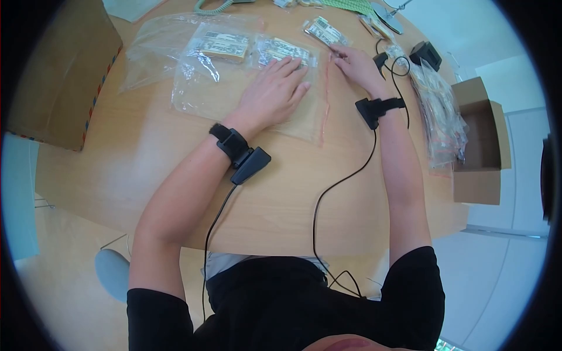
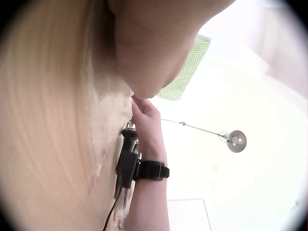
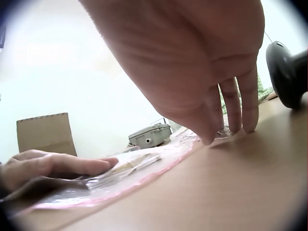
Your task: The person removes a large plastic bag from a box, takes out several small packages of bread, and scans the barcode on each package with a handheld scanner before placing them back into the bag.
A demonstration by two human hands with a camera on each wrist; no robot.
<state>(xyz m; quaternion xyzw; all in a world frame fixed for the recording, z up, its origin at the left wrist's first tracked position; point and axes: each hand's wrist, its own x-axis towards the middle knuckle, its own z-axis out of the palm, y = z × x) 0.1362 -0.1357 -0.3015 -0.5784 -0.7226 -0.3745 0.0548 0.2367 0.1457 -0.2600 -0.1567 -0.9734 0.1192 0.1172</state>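
Note:
In the head view a large clear plastic bag [image 1: 234,88] with a red edge lies flat on the table. Two labelled packets are at its upper part, one on the left [image 1: 223,45] and one in the middle [image 1: 282,51]. My left hand [image 1: 272,93] rests with extended fingers on the middle packet. A third labelled packet [image 1: 325,31] lies beyond the bag's right edge; my right hand [image 1: 357,67] pinches its near corner between thumb and fingers. In the right wrist view the right fingers [image 3: 235,106] reach down to the table, and the left hand [image 3: 53,166] lies on the bag.
A cardboard box [image 1: 58,70] stands at the left and an open one [image 1: 480,134] at the right. Beside the latter lies a stack of plastic bags [image 1: 436,111]. A black object [image 1: 425,55], cables and a lamp base [image 1: 389,19] are at the back right.

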